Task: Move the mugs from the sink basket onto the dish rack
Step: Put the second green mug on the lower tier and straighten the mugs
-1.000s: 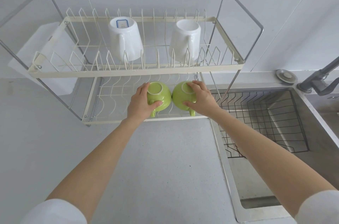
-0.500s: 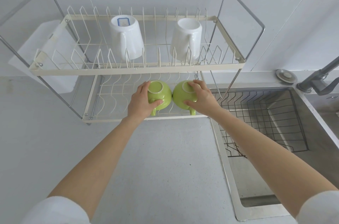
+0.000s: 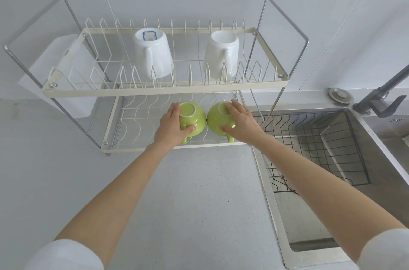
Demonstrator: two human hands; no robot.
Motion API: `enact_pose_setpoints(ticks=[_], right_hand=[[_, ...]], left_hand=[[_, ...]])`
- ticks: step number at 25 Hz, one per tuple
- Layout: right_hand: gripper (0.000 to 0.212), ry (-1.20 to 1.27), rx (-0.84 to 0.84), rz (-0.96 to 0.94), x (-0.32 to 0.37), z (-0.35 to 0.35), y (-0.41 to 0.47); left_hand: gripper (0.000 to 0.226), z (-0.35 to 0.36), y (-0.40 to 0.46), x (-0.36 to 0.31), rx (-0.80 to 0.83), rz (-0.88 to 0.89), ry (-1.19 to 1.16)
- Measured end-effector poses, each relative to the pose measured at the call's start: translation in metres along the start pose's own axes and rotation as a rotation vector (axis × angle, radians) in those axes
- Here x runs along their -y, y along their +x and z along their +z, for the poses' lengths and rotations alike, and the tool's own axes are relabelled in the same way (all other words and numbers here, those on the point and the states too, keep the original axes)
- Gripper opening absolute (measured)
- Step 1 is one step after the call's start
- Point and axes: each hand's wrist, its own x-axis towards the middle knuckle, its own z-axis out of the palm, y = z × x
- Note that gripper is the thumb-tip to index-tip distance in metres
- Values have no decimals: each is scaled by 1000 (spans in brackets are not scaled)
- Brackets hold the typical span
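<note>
green mugs (image 3: pixel 194 118) stay upside down on the lower rack (image 3: pixel 141 149), both hands' grip unchanged.

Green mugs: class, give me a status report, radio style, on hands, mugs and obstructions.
Left hand on left green mug, right hand on right green mug. Both upside down on lower rack tier, side by side. Sink basket empty; nothing in the way.

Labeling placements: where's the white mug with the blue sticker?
In the head view, the blue-stickered white mug stands upside down on the dish rack's upper tier, left of the plain white mug.
</note>
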Motion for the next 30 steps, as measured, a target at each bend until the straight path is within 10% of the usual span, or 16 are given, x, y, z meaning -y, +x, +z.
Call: enact_pose_setpoints(ticks=[15,30], right_hand=[[74,-207,-48,-134,24,-35,-67],[58,-237,-284,-326,45,-100,-133]], left_hand=[[66,-40,-72,-39,-108,164,514],[54,-107,-139,-93,-336,283,554]])
